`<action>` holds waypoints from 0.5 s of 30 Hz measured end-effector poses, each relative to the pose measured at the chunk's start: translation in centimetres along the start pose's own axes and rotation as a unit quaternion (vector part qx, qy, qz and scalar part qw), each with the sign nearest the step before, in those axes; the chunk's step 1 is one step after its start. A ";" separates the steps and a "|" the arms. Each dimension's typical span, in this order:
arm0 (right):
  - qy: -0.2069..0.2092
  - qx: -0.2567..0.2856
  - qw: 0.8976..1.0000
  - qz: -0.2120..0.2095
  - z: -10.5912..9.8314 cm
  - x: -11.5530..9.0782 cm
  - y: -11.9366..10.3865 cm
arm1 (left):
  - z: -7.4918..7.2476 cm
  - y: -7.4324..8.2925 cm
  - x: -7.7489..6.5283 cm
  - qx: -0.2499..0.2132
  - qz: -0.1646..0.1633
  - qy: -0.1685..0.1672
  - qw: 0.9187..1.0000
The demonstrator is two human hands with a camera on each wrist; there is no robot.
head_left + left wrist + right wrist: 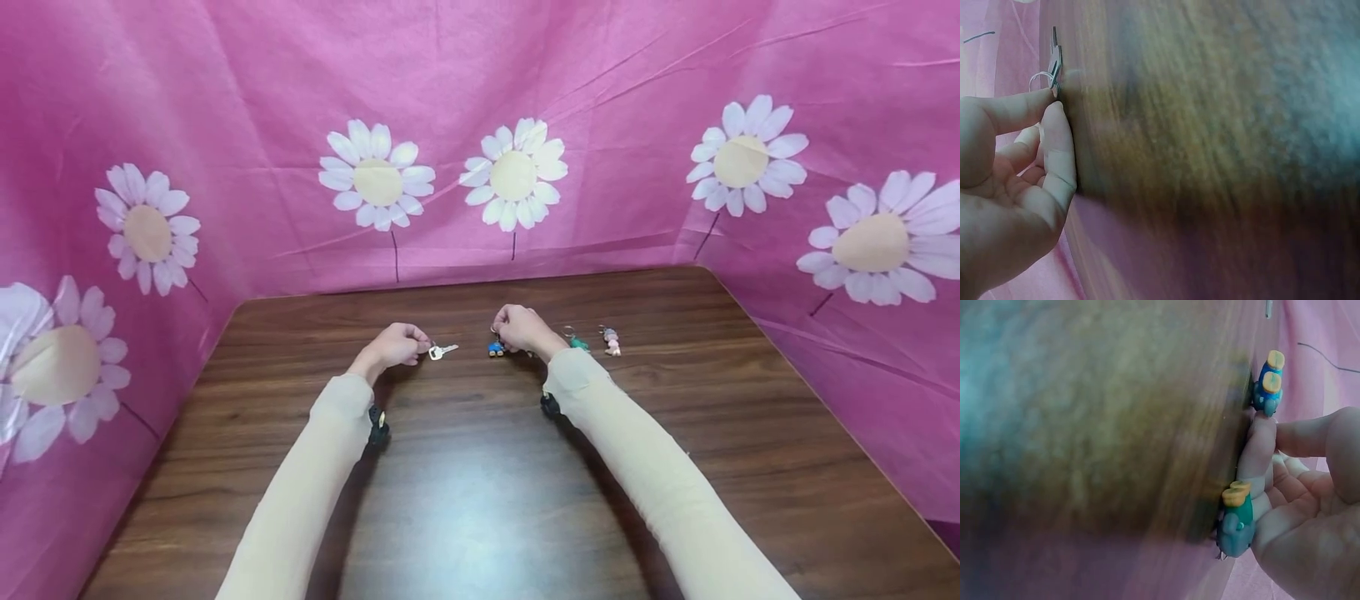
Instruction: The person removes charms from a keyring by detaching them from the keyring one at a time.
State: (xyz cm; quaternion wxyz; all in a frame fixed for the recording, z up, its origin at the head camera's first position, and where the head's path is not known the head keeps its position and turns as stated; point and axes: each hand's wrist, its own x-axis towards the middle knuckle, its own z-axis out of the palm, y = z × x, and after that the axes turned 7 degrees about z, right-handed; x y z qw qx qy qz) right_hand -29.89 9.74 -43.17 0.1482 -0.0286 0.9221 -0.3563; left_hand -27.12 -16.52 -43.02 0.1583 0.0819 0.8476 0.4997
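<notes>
My left hand [396, 344] pinches a ring with silver keys [442, 352] between thumb and index finger, low over the wooden table. In the left wrist view the ring and keys [1055, 65] stick out past the fingertips. To its right, my right hand [521, 328] holds the ring end of a blue figure keychain [496, 349] with thumb and index finger. Orange feet show on this figure [1268, 384] in the right wrist view. Close beside the curled lower fingers there lies a grey-headed keychain figure in green [1236, 525].
Right of the right hand lie a green keychain [577, 342] and a pink figure keychain with a grey top [612, 342]. The brown wooden table [465, 467] ends at a pink curtain [450, 67] with white flowers, which surrounds its back and sides.
</notes>
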 end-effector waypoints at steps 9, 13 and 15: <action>-0.006 -0.004 1.000 0.004 -0.3 0.3 0.7 | 0.5 -0.7 0.7 -0.033 0.018 0.001 0.999; -0.006 0.013 1.000 -0.020 -0.4 0.3 0.2 | -0.5 -1.3 0.1 -0.050 0.034 0.014 0.998; 0.005 0.005 0.999 -0.042 -0.9 0.1 0.4 | -1.2 -1.6 -0.8 -0.039 0.061 0.013 0.997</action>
